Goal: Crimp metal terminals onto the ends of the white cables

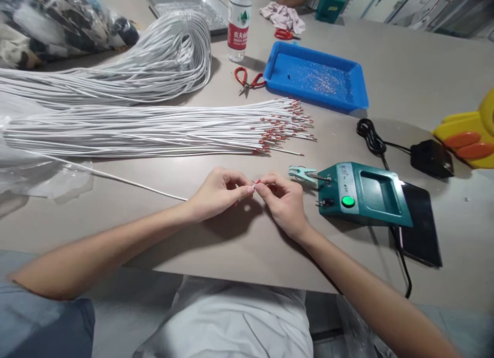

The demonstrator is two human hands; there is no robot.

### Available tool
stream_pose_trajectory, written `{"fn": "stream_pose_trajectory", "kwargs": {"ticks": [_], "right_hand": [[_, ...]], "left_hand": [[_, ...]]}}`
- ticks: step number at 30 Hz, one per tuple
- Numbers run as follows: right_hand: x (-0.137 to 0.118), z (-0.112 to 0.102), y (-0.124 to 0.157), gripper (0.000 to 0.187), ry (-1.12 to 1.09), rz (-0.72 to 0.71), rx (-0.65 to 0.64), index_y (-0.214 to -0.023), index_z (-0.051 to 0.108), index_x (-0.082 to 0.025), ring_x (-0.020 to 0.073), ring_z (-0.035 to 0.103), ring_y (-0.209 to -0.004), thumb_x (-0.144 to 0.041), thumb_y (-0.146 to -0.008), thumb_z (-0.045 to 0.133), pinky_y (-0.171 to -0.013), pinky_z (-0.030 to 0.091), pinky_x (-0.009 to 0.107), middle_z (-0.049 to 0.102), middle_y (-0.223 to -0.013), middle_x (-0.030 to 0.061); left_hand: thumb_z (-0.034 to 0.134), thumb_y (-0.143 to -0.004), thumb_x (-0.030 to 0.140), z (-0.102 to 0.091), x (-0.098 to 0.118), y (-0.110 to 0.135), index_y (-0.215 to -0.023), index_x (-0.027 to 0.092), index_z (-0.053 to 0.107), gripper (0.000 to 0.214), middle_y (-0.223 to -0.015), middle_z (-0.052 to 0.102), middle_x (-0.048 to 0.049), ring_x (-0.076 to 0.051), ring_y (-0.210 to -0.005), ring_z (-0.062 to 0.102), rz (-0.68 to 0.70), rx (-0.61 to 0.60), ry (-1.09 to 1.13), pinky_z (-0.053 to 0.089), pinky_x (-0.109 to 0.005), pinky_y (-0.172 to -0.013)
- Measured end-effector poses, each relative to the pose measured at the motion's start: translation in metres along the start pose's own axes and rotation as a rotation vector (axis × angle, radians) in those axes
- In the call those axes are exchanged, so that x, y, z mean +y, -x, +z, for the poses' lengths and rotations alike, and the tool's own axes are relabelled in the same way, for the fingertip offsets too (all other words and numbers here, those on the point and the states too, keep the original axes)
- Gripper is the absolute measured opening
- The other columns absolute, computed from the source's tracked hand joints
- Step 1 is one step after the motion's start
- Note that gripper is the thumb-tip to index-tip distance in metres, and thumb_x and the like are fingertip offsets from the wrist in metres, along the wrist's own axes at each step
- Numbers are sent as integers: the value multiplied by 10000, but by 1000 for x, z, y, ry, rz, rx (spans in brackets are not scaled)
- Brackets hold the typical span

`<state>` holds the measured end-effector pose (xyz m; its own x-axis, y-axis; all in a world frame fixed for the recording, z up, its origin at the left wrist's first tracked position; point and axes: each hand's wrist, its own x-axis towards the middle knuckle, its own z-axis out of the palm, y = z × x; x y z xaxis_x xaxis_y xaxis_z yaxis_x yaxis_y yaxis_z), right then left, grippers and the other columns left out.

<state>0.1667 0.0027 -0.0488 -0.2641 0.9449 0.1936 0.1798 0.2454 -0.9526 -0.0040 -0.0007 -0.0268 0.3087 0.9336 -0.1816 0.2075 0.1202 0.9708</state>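
Note:
A single white cable (142, 186) runs from the bundle at the left to my left hand (224, 191), whose fingers are closed around it near its end. My right hand (283, 201) meets the left one, thumb and forefinger pinched on the red tip of the same cable. Most of that tip is hidden by the fingertips. Behind both hands lies a thick bundle of white cables (173, 131) with red ends. Just right of my right hand is a green device (363, 191) with a lit green button and a small clip on a stem.
Beyond the bundle stand a water bottle (237, 29), red-handled pliers (247, 83) and a blue tray (316, 75) with small scraps. A coiled grey cable bundle (170, 59) lies at the back left. At right are a black adapter (431, 158), a phone (422, 224) and a yellow object (466, 126).

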Motion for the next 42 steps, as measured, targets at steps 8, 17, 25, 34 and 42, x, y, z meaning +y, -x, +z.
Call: {"fn": "stream_pose_trajectory", "kwargs": {"ticks": [8,17,25,34,42], "right_hand": [[-1,-1,1,141,69,12,-66,-693,565,-155,93,479,-586,-210,-822,574,-543,367,238,544,-668,-8],[4,-3,3,138,128,-73,75,-670,513,-166,99,457,-606,-153,-807,522,-548,378,238,479,-656,-14],[2,-2,5,294,155,-225,40,-1069,609,-208,131,547,-789,-111,-814,502,-595,487,247,550,-940,47],[3,-3,5,298,203,-260,45,-1018,642,-208,125,552,-742,-88,-786,500,-563,480,247,568,-913,41],[4,-3,5,287,187,-254,46,-1009,626,-189,141,551,-769,-86,-770,505,-594,483,261,583,-906,46]], "left_hand": [[559,-832,312,2,-9,0,-701,94,615,261,-527,488,27,-52,-485,388,19,-100,55,295,-169,-474],[563,-822,378,2,-10,-3,-687,93,596,317,-525,456,15,-50,-452,342,-64,-95,149,242,-170,-429],[588,-800,349,1,-8,-2,-683,94,606,282,-540,495,-1,-47,-441,353,-125,-55,182,241,-156,-400],[601,-795,359,1,-7,-2,-671,99,600,289,-559,524,-10,-43,-436,361,-131,-30,182,245,-149,-392],[596,-801,356,1,-7,-1,-689,91,611,288,-585,552,-17,-44,-451,380,-106,-37,173,257,-151,-402]]}}
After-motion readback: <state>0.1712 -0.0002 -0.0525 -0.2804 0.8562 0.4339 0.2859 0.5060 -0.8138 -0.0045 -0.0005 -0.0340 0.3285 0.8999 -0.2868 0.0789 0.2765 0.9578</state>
